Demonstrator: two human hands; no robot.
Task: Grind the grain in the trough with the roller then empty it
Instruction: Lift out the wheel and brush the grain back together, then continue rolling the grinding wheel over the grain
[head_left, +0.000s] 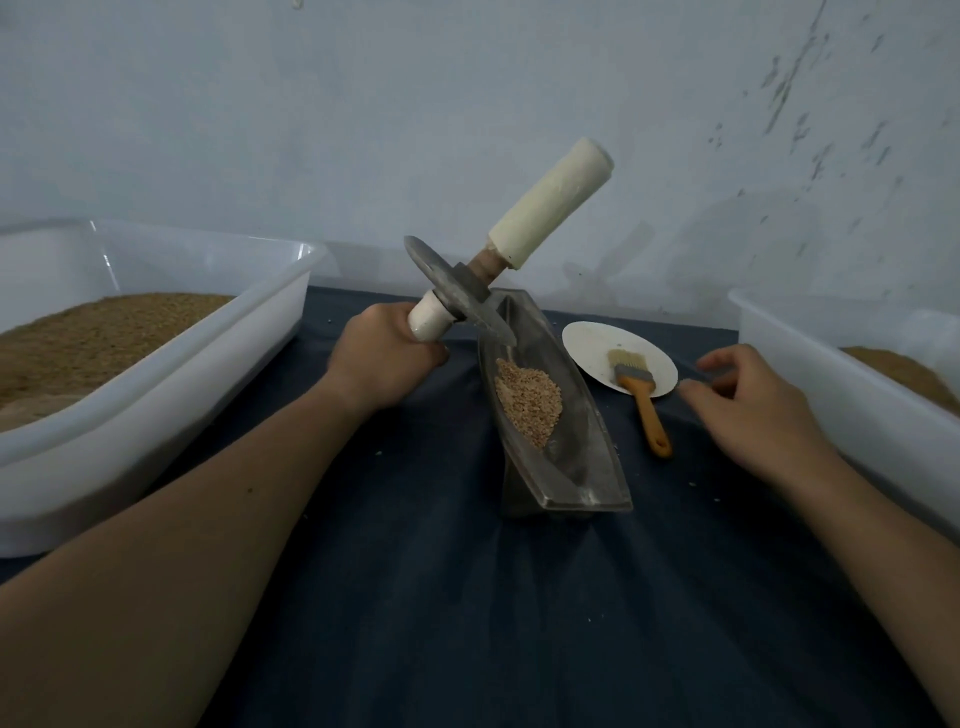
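Observation:
A dark metal boat-shaped trough (587, 457) stands on the blue cloth in the middle, with a small heap of tan grain (529, 399) in its hollow. The roller (457, 293) is a grey metal disc on an axle with two cream-wrapped handles. It is tilted, its disc edge touching the trough's far end above the grain. My left hand (387, 358) grips the lower handle. The upper handle (550, 202) sticks up free to the right. My right hand (753, 410) hovers right of the trough, fingers relaxed, holding nothing.
A white bin (171, 374) with tan grain stands at the left, and a second white bin (831, 374) at the right. A white plate (587, 345) behind the right hand carries an orange-handled brush (641, 400). A pale wall rises close behind.

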